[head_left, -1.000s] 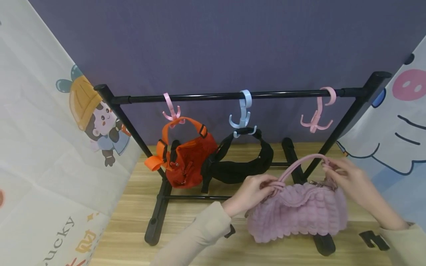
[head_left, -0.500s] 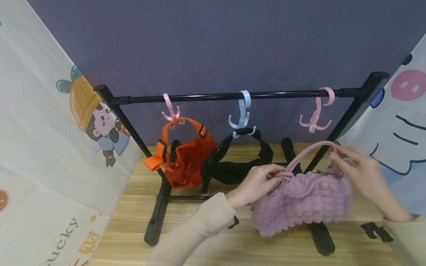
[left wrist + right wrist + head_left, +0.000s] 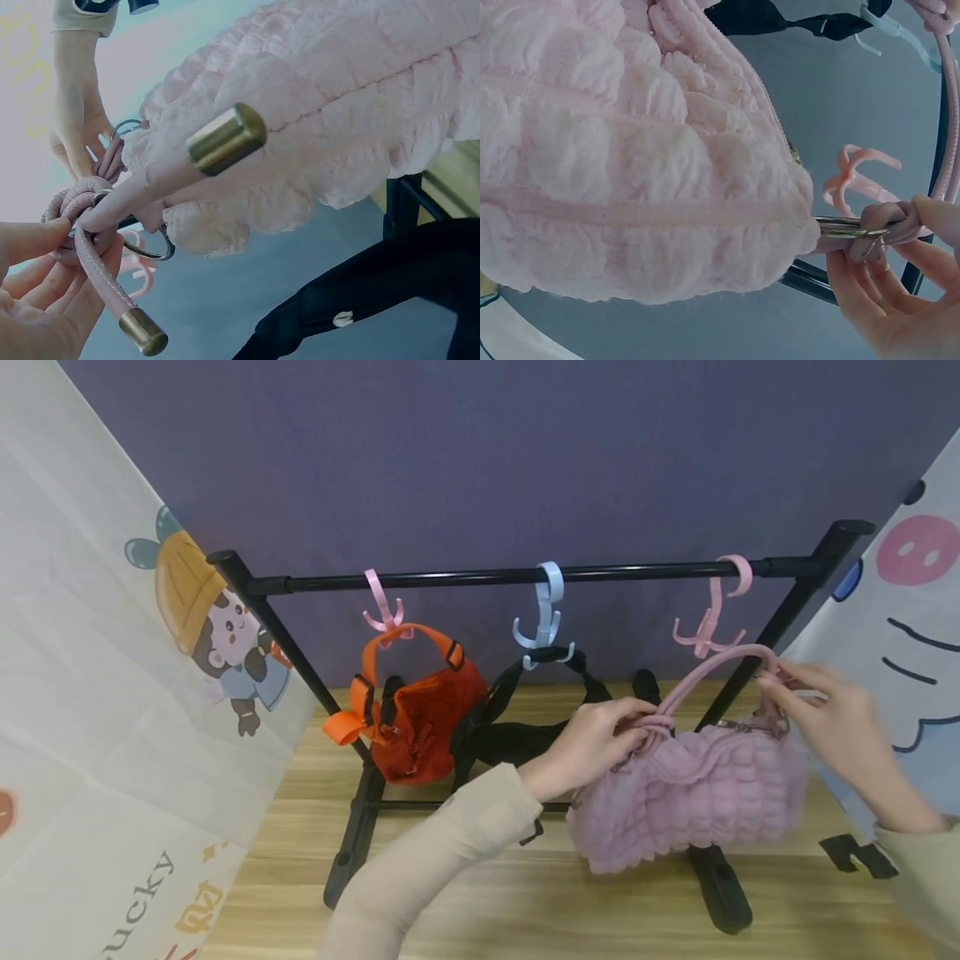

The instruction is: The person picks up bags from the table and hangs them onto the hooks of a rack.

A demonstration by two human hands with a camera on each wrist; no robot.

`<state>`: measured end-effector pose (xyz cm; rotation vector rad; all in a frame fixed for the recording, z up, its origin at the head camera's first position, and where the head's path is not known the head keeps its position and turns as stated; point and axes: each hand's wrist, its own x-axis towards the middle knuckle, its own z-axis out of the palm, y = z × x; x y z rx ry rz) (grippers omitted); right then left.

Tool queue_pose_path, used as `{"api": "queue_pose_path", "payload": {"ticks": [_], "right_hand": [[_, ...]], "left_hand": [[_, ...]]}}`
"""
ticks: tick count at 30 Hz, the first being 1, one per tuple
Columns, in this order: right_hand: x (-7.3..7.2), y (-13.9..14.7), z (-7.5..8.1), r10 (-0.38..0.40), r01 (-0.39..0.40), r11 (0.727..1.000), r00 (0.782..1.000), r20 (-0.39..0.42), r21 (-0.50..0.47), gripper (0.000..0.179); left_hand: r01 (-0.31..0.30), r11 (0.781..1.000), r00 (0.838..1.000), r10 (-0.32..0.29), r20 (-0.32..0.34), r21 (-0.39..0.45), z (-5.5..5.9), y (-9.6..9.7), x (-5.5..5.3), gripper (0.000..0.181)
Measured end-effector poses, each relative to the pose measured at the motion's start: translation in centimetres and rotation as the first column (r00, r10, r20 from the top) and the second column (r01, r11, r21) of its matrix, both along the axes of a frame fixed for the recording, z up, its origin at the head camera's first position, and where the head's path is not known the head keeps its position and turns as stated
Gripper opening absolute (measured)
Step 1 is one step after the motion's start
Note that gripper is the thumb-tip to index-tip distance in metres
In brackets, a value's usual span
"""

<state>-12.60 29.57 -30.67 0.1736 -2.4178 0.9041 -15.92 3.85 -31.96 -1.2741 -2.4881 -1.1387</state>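
Both hands hold up a puffy pink handbag (image 3: 697, 793) by the two ends of its handle (image 3: 720, 658). The left hand (image 3: 600, 743) pinches the knotted left end; in the left wrist view the knot (image 3: 88, 206) sits between thumb and fingers, with brass-tipped cord ends dangling. At the other end, the right hand (image 3: 836, 710) pinches the knot (image 3: 889, 225) by a metal ring. The handle's arch stands just below and in front of the right pink hook (image 3: 708, 627), which hangs from the black rail (image 3: 472, 577). In the head view, the bag covers part of the rack's right leg.
An orange bag (image 3: 427, 718) hangs from the left pink hook (image 3: 386, 618). A black bag (image 3: 517, 739) hangs from the blue hook (image 3: 546, 618), partly behind the left hand. A small black piece (image 3: 858, 856) lies on the wooden surface (image 3: 562, 910) by the right sleeve.
The two hands have raised the pink handbag and shifted it to the right. Its handle has come up close to the right pink hook. The hanging bags stay in place.
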Motion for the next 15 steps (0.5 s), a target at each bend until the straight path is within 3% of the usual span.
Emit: {"api": "queue_pose_path", "payload": {"ticks": [15], "right_hand": [[-1.3,0.7,1.7,-0.069,0.063,0.997,0.990,0.125,0.052,0.046]], "left_hand": [[-0.032,0.999,0.999,0.032,-0.012,0.021,1.5,1.0,-1.5,0.025]]}}
